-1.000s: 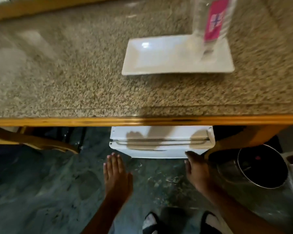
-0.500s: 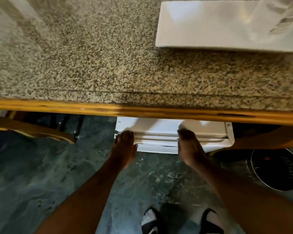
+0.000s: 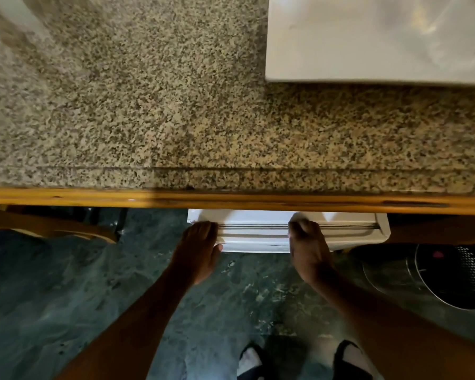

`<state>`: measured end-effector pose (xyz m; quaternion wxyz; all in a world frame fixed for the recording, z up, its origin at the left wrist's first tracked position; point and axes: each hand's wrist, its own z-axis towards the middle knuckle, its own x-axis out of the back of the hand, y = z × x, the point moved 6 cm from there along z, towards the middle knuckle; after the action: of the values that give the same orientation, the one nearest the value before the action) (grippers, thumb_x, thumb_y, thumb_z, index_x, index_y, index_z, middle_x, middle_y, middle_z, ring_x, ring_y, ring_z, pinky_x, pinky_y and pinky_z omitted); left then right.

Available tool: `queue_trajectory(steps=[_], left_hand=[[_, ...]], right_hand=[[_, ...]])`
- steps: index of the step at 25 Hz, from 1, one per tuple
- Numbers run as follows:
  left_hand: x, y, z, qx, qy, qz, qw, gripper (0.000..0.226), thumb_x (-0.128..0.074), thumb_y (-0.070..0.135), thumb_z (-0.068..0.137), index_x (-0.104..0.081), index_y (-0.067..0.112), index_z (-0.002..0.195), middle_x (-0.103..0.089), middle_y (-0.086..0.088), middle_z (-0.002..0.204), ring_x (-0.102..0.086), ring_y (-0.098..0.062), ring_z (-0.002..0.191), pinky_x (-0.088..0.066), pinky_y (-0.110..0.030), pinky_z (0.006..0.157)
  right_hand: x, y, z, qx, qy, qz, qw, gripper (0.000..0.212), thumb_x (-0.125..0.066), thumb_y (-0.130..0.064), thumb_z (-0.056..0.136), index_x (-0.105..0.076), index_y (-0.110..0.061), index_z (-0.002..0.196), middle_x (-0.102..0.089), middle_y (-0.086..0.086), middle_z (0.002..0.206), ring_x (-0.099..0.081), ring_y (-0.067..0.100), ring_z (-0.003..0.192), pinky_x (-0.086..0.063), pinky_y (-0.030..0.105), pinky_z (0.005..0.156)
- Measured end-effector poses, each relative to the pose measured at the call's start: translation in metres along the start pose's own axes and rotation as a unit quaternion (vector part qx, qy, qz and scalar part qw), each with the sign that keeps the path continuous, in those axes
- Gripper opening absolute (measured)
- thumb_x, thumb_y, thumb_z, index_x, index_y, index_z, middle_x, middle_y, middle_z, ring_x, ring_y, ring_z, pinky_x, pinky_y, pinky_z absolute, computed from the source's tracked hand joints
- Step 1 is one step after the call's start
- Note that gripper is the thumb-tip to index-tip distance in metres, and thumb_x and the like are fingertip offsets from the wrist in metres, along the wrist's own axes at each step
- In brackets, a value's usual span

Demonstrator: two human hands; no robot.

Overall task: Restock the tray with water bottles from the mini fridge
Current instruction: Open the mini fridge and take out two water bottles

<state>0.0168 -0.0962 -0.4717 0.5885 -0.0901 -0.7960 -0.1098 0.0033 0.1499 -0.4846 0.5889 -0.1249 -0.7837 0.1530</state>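
Observation:
The white mini fridge (image 3: 258,237) stands under the granite counter, with only its top front edge and door seam showing. My left hand (image 3: 199,252) rests on the fridge's left front corner, fingers laid over the seam. My right hand (image 3: 307,250) lies on the fridge front further right, fingers curled onto the top edge. The white rectangular tray (image 3: 340,50) sits on the counter at the upper right, cut off by the frame. A clear bottle base (image 3: 450,26) blurs over the tray's right part. The fridge's inside is hidden.
The speckled granite counter (image 3: 148,105) with a wooden front edge (image 3: 231,200) overhangs the fridge. A metal bin (image 3: 450,275) stands on the dark floor to the right. A wooden chair part (image 3: 52,229) is at the left. My sandalled feet (image 3: 299,360) are below.
Both hands moved forward from above the floor onto the fridge's front edge. The view dropped and shifted left, so the tray and bottle slid toward the upper right corner.

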Motion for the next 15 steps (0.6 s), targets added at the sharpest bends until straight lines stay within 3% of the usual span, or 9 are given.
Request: queue_trajectory(steps=[10,13,15], left_hand=[[-0.001,-0.004,0.007,-0.001,0.000,-0.009,1.000,0.052,-0.043,0.034,0.090,-0.049,0.001,0.129,-0.060,-0.021,0.121,-0.056,-0.039,0.109,-0.051,-0.044,0.094],[-0.005,0.003,-0.005,-0.015,-0.038,-0.009,0.999,0.052,-0.041,0.035,0.089,-0.052,0.002,0.128,-0.064,-0.018,0.111,-0.062,-0.038,0.095,-0.056,-0.040,0.077],[-0.010,0.009,-0.022,-0.044,-0.061,-0.019,0.997,0.052,-0.033,0.040,0.091,-0.060,0.005,0.118,-0.066,-0.013,0.099,-0.064,-0.034,0.085,-0.058,-0.036,0.066]], right_hand=[[0.015,-0.010,0.000,0.076,0.012,-0.075,0.994,0.031,-0.043,-0.028,0.095,-0.055,-0.011,0.118,-0.053,0.009,0.124,-0.048,0.027,0.110,-0.037,0.035,0.097],[0.013,-0.012,-0.008,0.072,0.015,-0.089,0.993,0.034,-0.063,-0.025,0.087,-0.063,-0.003,0.113,-0.063,0.018,0.112,-0.059,0.036,0.103,-0.042,0.037,0.093],[0.008,-0.010,-0.018,0.066,0.011,-0.100,0.993,0.033,-0.061,-0.027,0.087,-0.068,-0.002,0.108,-0.069,0.021,0.104,-0.064,0.036,0.101,-0.043,0.038,0.093]])
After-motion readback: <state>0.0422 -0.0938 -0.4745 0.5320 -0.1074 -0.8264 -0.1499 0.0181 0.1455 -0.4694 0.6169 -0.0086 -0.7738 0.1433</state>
